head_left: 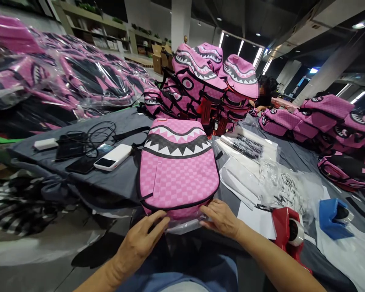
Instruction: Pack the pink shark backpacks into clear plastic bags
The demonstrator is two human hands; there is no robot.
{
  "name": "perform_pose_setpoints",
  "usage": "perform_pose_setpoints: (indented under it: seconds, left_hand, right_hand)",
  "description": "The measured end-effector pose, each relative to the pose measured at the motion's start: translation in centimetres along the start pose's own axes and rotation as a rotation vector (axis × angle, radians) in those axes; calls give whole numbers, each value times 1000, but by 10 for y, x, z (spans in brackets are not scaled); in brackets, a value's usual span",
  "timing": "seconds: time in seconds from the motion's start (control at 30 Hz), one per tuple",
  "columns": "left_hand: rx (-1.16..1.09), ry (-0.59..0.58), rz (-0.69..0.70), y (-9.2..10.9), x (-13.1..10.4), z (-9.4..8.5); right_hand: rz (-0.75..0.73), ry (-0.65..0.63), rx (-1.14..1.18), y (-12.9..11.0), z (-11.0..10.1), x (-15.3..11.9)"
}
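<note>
A pink checkered backpack (179, 174) with a black and white shark-tooth pattern lies front side up at the table's near edge. Clear plastic (185, 225) shows under its lower end, between my hands. My left hand (142, 235) is at the bag's lower left corner, its fingers closed on the edge of the plastic. At the lower right corner, my right hand (220, 217) pinches the plastic with thumb and fingers, touching the bag's bottom.
Behind the backpack stand stacked pink bags and caps (197, 69). Phones, cables and a white power bank (112, 157) lie left. Plastic packets (280, 188), a red tape dispenser (287, 231) and a blue one (334, 219) lie right. A person (266, 91) is beyond.
</note>
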State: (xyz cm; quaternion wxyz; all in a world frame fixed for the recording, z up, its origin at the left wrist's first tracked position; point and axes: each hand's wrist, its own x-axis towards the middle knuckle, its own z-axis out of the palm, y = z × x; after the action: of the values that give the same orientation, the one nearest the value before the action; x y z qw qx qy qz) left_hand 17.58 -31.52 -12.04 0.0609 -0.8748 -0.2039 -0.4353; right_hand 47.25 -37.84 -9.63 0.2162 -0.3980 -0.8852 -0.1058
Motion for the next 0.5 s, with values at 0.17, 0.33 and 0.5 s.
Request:
perform_pose_setpoints:
  seconds: [0.17, 0.33, 0.5]
  left_hand:
    - [107, -210, 80, 2, 14, -8]
    - [118, -495, -8, 8, 17, -4]
    - [120, -617, -71, 11, 19, -5]
  right_hand:
    - [67, -215, -68, 0, -3, 17]
    - [158, -437, -107, -1, 0, 25]
    - [73, -180, -133, -7, -12, 23]
